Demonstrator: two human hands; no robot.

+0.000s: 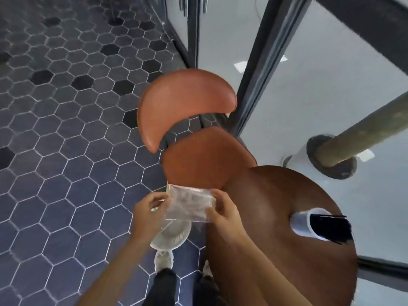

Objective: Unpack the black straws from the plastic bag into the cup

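round brown table (265, 206) at lower right, orange chair (198, 133) beside its left edge. near the right edge, white cup (302, 221) full of black straws (329, 228). off the left edge, clear plastic bag (189, 204) pinched between left hand (150, 210) and right hand (223, 213).

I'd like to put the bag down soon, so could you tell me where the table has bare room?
The round table is bare across its middle, between the right hand and the cup of black straws, and along its near edge. It is crowded only at the far right rim, where the cup stands. Both hands hold the plastic bag off the table's left edge; the left hand is over the floor.
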